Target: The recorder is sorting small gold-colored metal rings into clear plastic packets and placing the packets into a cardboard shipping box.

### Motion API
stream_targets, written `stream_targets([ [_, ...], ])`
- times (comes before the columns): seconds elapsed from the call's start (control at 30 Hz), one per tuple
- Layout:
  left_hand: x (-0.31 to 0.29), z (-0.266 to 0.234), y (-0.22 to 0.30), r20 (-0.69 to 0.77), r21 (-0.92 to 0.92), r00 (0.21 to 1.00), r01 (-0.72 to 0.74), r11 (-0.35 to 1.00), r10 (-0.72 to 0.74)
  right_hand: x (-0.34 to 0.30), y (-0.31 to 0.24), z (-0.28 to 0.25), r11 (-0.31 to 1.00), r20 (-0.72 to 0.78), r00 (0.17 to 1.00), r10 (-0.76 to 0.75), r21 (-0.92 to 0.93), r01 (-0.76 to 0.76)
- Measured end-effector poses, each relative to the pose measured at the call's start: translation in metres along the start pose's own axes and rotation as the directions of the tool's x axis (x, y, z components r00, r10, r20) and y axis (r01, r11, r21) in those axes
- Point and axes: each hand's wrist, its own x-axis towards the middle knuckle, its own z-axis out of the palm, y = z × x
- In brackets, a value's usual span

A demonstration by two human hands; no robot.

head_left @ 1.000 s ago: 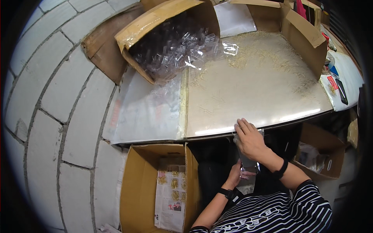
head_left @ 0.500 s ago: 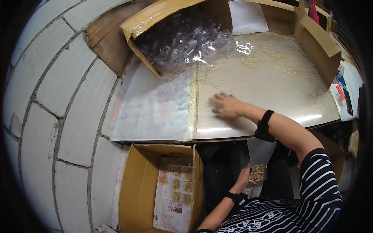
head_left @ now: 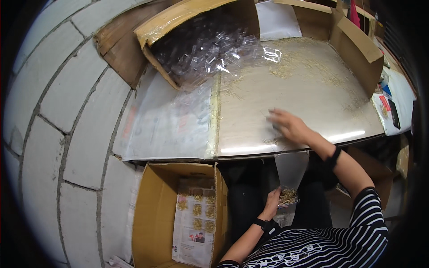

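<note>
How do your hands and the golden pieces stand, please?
Left hand: holding clear container of thin golden pieces at translucent chute. Right hand: blurred, over worktable, contact unclear. Cardboard box at left, apart from both hands.

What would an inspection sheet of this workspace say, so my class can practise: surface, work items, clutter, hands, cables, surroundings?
Surface: smooth beige tabletop, glare near its front edge; pale sheeting on the left part.
Job's things: thin golden pieces scattered on the tabletop, a few near the front edge; grey chute below that edge; clear container with golden pieces at its lower end.
Clutter: tipped carton spilling clear plastic pieces; black phone-like object at far right.
Hands: left hand holds the container; right hand is blurred at the tabletop, contact unclear.
Cables: nothing seen.
Surroundings: open carton at lower left, golden clusters on newspaper inside; large pale blocks at left.
</note>
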Motion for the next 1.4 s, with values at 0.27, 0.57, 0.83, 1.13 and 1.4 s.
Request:
stream_targets([
  [0.27, 0.001, -0.001, 0.001, -0.077, 0.086, 0.997, -0.003, 0.996, 0.01, 0.038, 0.013, 0.009, 0.929, 0.281, 0.951, -0.13, -0.3, 0.216],
  [0.57, 0.016, -0.012, -0.015, -0.006, 0.037, 1.0, -0.004, 0.999, 0.004, -0.033, -0.004, -0.007, 0.983, 0.084, 0.991, 0.105, 0.14, -0.116],
  [0.83, 0.014, 0.006, 0.013, -0.004, 0.073, 0.998, 0.07, 0.995, -0.069, -0.099, -0.062, 0.043, 0.974, -0.233, 0.971, -0.046, -0.225, -0.008],
  [1.13, -0.004, 0.001, 0.015, 0.028, 0.109, 0.998, 0.059, 0.992, -0.062, -0.198, -0.063, 0.022, 0.996, -0.144, 0.986, 0.087, -0.003, -0.088],
  [1.4, -0.05, 0.014, 0.024, 0.065, 0.123, 0.998, -0.029, 0.992, 0.021, -0.218, -0.071, 0.041, 0.984, -0.023, 0.993, 0.114, 0.143, -0.109],
])
